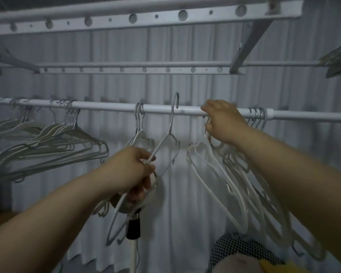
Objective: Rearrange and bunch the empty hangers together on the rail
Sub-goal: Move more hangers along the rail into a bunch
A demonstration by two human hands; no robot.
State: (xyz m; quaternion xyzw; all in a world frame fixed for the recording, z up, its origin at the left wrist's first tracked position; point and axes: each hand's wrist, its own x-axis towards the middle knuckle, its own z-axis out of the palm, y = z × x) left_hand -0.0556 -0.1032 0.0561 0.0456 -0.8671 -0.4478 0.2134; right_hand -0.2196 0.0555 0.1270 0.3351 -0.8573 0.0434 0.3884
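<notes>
White rail [106, 106] — left hand [135, 170] grips unhooked hanger [171, 123]; right hand [223, 123] clasps bunched hangers [227, 185].

Before you, a smooth white-painted metal rail [110, 107] carries matt pale coated hangers [53, 143] with shiny metal hooks [257, 115].

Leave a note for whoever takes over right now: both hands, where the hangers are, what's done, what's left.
Left hand grips a lifted hanger, with its hook raised above the rail.
Right hand grips the hooks of a hanger bunch at the rail.
Done: a large bunch hangs far left.
Left: a pair mid-rail and the right-end hangers hang apart; gather everything together.
</notes>
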